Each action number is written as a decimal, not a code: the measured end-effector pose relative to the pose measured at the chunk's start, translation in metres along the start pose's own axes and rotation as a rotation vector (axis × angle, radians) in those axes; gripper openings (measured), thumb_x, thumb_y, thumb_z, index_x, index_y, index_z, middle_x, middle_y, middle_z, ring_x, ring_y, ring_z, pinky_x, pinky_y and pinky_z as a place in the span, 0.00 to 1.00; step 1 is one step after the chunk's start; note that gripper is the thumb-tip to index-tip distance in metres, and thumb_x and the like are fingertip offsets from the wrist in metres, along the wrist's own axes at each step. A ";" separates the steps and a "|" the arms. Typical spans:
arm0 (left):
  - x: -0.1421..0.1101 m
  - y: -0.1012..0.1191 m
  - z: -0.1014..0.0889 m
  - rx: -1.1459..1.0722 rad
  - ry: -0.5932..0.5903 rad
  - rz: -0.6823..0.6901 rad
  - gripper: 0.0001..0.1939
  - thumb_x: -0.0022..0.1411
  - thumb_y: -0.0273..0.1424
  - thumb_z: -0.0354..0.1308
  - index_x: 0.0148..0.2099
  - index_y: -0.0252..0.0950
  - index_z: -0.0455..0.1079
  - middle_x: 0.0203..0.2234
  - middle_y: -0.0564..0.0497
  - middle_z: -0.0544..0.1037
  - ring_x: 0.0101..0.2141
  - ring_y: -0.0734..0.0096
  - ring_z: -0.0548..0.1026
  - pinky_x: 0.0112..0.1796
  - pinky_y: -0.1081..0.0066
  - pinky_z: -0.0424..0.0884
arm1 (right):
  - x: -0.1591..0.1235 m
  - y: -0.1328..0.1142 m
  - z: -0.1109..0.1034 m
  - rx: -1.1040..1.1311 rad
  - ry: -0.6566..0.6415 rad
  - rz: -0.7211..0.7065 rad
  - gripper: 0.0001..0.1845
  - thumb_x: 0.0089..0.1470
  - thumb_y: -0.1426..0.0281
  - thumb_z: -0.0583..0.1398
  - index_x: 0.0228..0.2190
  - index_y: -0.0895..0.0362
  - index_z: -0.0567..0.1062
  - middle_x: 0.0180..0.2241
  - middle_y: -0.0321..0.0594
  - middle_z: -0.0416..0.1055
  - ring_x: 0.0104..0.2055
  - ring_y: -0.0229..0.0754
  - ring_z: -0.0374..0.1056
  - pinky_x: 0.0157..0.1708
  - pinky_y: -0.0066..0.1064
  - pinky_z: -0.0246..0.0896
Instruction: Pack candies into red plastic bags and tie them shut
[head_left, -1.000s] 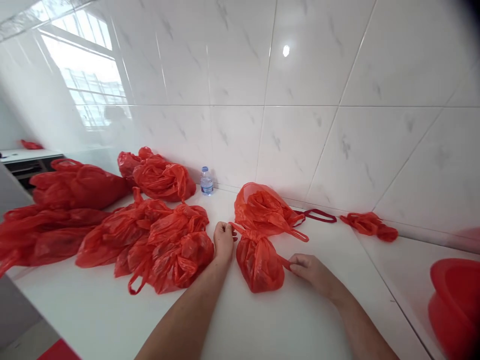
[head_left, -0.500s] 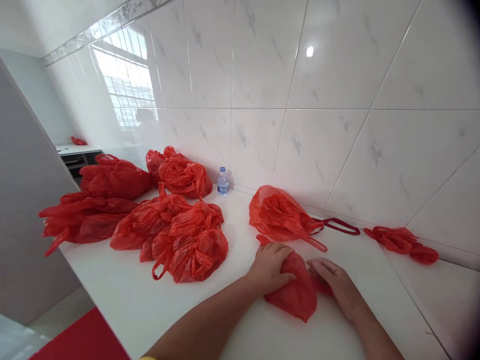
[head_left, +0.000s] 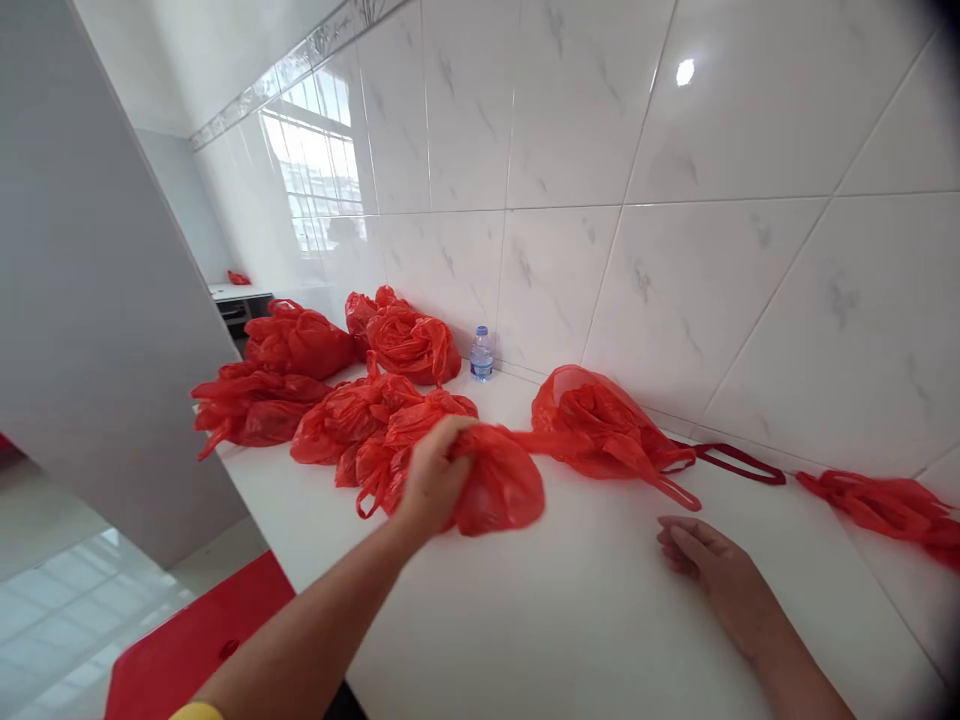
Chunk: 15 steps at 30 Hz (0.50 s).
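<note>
My left hand point(head_left: 439, 470) is closed on the top of a red plastic bag point(head_left: 504, 480), held up at the front of the bag pile. One strip of that bag trails to the right towards a large bunched red plastic bag point(head_left: 600, 420) by the wall. Over the white table, my right hand point(head_left: 709, 570) is loosely curled, fingers slightly apart and nothing in them. The large bag's handle loop lies just beyond its fingertips. Several filled red bags point(head_left: 352, 405) lie heaped on the left, partly hidden behind my left hand.
A small water bottle point(head_left: 481, 355) stands against the tiled wall point(head_left: 559, 280). A dark red strap point(head_left: 739, 462) and another red bag point(head_left: 885, 505) lie along the wall on the right. A red stool-like surface point(head_left: 199, 630) is below the table's left edge.
My left hand has lifted the small red bag off the table and carried it left. My right hand has come away from that bag. The view has turned slightly left.
</note>
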<state>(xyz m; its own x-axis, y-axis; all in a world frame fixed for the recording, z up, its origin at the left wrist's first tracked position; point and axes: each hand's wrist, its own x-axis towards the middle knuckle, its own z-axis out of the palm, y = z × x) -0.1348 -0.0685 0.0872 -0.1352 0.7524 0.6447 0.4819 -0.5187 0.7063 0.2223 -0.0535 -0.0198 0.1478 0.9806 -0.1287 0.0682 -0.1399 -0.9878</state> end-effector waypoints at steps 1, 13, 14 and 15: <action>0.010 0.000 -0.018 0.062 0.106 0.005 0.18 0.48 0.20 0.48 0.41 0.37 0.69 0.36 0.52 0.75 0.39 0.67 0.72 0.43 0.68 0.68 | -0.001 -0.001 0.002 -0.030 0.014 0.000 0.23 0.41 0.56 0.65 0.38 0.55 0.77 0.34 0.43 0.74 0.36 0.46 0.70 0.38 0.35 0.69; 0.002 -0.100 -0.087 0.807 0.087 -0.341 0.39 0.56 0.50 0.53 0.66 0.43 0.46 0.65 0.40 0.42 0.62 0.38 0.45 0.51 0.37 0.52 | -0.015 -0.014 0.026 -0.218 0.095 -0.091 0.16 0.46 0.59 0.58 0.34 0.55 0.74 0.30 0.39 0.74 0.33 0.43 0.70 0.35 0.35 0.66; -0.004 -0.108 -0.084 0.863 -0.025 -0.323 0.38 0.57 0.51 0.50 0.65 0.45 0.48 0.65 0.40 0.43 0.62 0.38 0.45 0.50 0.36 0.51 | -0.015 -0.011 0.029 -0.288 0.131 -0.131 0.15 0.48 0.59 0.56 0.35 0.55 0.74 0.32 0.40 0.73 0.33 0.44 0.70 0.35 0.36 0.66; -0.008 -0.113 -0.082 0.914 -0.102 -0.292 0.36 0.57 0.51 0.49 0.65 0.46 0.49 0.65 0.40 0.44 0.62 0.39 0.44 0.50 0.35 0.51 | -0.016 -0.009 0.032 -0.378 0.183 -0.195 0.15 0.49 0.61 0.55 0.36 0.54 0.73 0.34 0.40 0.73 0.34 0.44 0.70 0.36 0.37 0.66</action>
<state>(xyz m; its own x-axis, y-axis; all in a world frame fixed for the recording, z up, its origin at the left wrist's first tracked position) -0.2589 -0.0492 0.0258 -0.3018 0.8556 0.4205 0.9348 0.1790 0.3066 0.1878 -0.0631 -0.0113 0.2656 0.9580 0.1078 0.4622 -0.0284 -0.8863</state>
